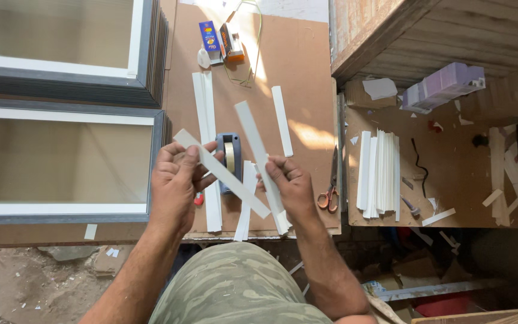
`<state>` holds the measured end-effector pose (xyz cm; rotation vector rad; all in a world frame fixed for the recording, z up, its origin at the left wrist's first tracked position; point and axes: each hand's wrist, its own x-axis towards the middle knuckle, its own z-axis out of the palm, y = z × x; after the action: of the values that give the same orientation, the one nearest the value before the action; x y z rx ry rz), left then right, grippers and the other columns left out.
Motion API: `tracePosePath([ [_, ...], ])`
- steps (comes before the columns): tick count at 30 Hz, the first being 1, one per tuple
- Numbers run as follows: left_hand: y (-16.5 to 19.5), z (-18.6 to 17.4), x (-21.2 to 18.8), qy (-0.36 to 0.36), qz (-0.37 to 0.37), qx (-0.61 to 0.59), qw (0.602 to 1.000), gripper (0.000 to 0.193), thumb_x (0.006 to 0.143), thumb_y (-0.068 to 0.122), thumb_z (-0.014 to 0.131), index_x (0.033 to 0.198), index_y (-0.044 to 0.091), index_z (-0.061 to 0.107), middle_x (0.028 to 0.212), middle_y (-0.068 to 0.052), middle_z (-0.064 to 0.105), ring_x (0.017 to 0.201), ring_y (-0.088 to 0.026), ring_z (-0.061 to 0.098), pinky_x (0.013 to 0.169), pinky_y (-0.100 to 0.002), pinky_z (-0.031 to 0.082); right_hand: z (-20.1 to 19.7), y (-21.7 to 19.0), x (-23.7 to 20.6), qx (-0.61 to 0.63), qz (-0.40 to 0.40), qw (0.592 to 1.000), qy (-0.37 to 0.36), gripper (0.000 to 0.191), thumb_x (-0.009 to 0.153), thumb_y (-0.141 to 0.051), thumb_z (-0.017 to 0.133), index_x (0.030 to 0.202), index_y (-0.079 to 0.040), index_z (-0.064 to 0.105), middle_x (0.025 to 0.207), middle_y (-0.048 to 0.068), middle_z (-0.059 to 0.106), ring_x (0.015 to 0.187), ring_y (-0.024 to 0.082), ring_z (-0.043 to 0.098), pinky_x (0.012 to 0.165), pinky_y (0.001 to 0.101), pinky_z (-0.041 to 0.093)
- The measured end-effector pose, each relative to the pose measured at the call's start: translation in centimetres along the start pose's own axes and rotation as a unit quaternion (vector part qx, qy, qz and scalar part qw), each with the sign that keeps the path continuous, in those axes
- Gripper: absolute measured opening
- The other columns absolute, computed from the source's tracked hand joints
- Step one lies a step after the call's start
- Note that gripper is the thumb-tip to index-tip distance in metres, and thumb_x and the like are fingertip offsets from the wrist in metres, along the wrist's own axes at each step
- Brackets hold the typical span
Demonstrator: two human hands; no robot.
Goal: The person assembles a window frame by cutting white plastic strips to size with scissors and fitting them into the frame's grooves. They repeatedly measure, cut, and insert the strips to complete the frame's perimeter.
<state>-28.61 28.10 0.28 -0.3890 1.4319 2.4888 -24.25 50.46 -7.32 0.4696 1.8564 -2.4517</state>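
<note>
Head view showed the left hand [178,180] gripping one strip [220,173] and the right hand [292,183] pinching another strip [260,157], crossed at 6 o'clock of the tape dispenser [229,157], probably for joining.

Bright daylight, sun patches w/ glare on brown board [307,66], soft shadows, sharp focus, slight wide-angle edge distortion

Two stacks of frames [67,54], one tape dispenser [228,157] and one pair of scissors [331,186] are here. Two small boxes [210,35] lie together. Each hand holds one white strip [220,172].
</note>
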Motion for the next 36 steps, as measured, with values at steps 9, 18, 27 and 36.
tracePosePath([
  [9, 2.3, -5.3, -0.5, 0.099, 0.013, 0.003, 0.995, 0.031, 0.099, 0.006, 0.058, 0.125, 0.004, 0.04, 0.123, -0.025, 0.07, 0.104, -0.03, 0.075, 0.082, -0.041, 0.067, 2.8, -1.2, 1.5, -0.426, -0.14, 0.893, 0.047, 0.03, 0.095, -0.024, 0.076, 0.119, -0.005, 0.076, 0.096, 0.003, 0.077, 0.076, 0.012, 0.07, 0.068, 0.0299, 0.057],
  [18, 3.0, -10.3, 3.1, 0.028, 0.004, 0.056, 0.998, 0.041, 0.1, 0.011, 0.061, 0.135, 0.002, 0.04, 0.117, -0.02, 0.072, 0.101, -0.023, 0.074, 0.086, -0.038, 0.065, 13.2, 1.8, -2.5, -0.146, 0.011, 0.975, -0.167, 0.034, 0.093, -0.016, 0.075, 0.121, 0.002, 0.072, 0.092, 0.003, 0.078, 0.079, 0.006, 0.068, 0.066, 0.022, 0.054],
  [27, 5.7, -23.0, 9.2, -0.045, 0.28, 0.578, 0.765, 0.02, 0.095, 0.018, 0.074, 0.114, 0.011, 0.07, 0.116, -0.006, 0.073, 0.111, -0.024, 0.068, 0.098, -0.042, 0.051, 21.1, 7.1, 0.5, -0.219, 0.041, 0.975, 0.024, 0.028, 0.089, -0.017, 0.078, 0.111, -0.001, 0.075, 0.084, 0.004, 0.078, 0.071, 0.008, 0.071, 0.058, 0.0229, 0.06],
  [36, 3.9, -28.2, 12.0, -0.231, 0.343, 0.608, 0.678, 0.03, 0.091, 0.024, 0.075, 0.118, 0.014, 0.069, 0.128, -0.004, 0.063, 0.122, -0.027, 0.054, 0.103, -0.045, 0.039, 27.4, 13.5, 3.1, -0.441, -0.027, 0.891, 0.103, 0.028, 0.085, -0.024, 0.082, 0.105, -0.005, 0.074, 0.077, 0.008, 0.075, 0.068, 0.016, 0.073, 0.062, 0.0324, 0.056],
])
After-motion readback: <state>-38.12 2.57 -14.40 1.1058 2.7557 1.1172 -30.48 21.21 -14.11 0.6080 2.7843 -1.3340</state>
